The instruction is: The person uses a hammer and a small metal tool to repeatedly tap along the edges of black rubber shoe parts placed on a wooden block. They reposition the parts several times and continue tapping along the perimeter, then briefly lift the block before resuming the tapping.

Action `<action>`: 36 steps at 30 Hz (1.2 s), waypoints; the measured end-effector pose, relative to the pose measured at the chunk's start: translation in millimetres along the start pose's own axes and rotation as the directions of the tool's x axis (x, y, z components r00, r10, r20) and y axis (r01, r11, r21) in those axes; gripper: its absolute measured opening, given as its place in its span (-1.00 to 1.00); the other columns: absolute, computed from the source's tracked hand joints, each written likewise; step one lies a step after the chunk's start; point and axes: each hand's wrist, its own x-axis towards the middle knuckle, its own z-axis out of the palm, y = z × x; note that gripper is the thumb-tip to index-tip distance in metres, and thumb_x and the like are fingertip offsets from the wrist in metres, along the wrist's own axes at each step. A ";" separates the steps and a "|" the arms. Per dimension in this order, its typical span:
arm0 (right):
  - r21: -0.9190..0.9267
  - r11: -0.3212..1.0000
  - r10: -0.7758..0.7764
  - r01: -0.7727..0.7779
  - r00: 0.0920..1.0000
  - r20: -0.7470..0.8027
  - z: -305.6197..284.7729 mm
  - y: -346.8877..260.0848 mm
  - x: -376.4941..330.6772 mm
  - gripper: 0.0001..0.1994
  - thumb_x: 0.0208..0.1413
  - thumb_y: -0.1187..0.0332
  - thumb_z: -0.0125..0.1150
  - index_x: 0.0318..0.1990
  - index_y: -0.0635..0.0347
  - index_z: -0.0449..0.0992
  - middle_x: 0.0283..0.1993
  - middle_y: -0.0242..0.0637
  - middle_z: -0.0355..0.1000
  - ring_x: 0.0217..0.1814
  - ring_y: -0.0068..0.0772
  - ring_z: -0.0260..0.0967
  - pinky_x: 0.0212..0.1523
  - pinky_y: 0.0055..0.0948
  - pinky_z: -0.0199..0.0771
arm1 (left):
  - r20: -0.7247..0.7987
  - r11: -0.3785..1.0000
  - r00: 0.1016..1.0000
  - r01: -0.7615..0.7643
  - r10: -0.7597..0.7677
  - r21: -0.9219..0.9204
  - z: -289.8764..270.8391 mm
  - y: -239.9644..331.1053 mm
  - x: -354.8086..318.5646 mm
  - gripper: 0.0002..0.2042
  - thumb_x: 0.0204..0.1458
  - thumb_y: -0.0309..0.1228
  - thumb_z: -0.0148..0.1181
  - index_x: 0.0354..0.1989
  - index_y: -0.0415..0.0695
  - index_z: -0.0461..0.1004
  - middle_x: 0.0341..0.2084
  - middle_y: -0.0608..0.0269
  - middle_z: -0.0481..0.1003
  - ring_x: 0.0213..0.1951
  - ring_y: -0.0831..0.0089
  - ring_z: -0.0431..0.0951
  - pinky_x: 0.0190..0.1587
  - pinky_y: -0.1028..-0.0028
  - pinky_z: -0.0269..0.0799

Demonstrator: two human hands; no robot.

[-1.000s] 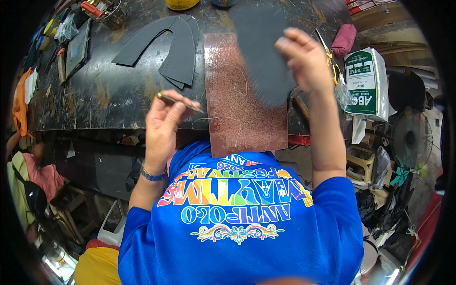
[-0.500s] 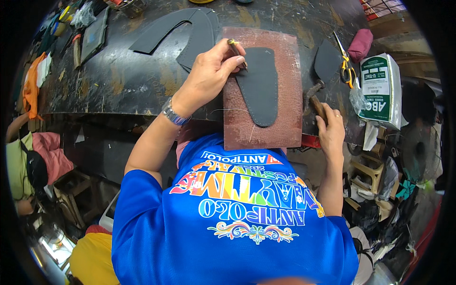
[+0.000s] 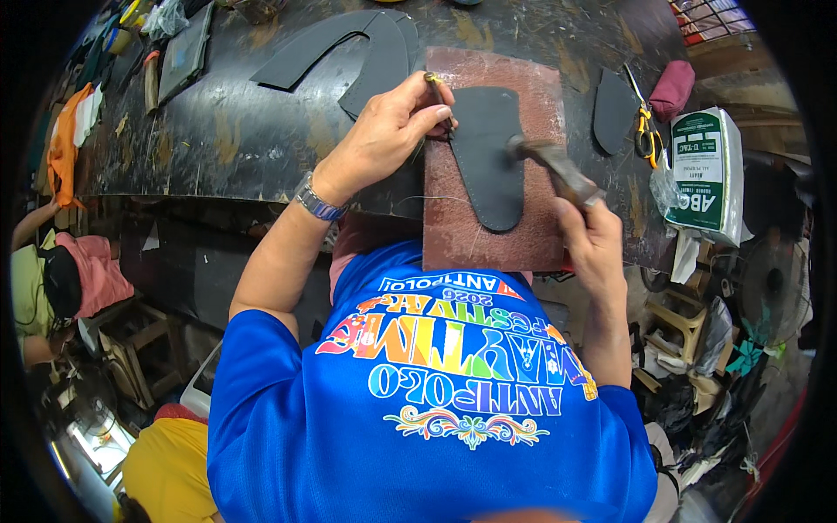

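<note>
My left hand point(image 3: 394, 124) is closed round a thin metal punch point(image 3: 437, 94), its tip down on the left edge of a dark tapered leather-like piece point(image 3: 488, 118). Tiny marks line part of that edge. Under the piece lies a reddish-brown board point(image 3: 542, 98), which reaches past the table's near edge. My right hand point(image 3: 595, 237) grips the handle of a hammer point(image 3: 558, 167). Slightly blurred, the hammer's head hangs over the right side of the dark piece, apart from the punch.
Larger curved dark pieces point(image 3: 375, 54) lie on the black table point(image 3: 235, 144). To the right are another dark piece point(image 3: 613, 112), yellow-handled scissors point(image 3: 646, 131), a maroon pouch point(image 3: 673, 90) and a green-and-white container point(image 3: 708, 174). An orange cloth point(image 3: 63, 157) hangs at left.
My right hand has lifted the hammer from the table beside the board and swung it left over the dark piece. My left hand keeps the punch at the piece's edge.
</note>
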 end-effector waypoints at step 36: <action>-0.021 0.978 -0.206 0.206 0.979 0.006 -6.2 -79.7 23.7 -0.58 0.37 0.28 0.10 0.29 0.28 0.38 -0.49 -0.60 0.27 -0.55 -0.80 0.09 -0.55 -0.72 0.07 | 0.004 0.954 0.983 -0.180 0.184 0.239 1.8 -4.7 0.6 -0.89 0.32 -0.47 0.03 -0.08 -0.24 0.41 -0.32 0.09 0.62 -0.20 0.39 0.68 -0.15 0.42 0.59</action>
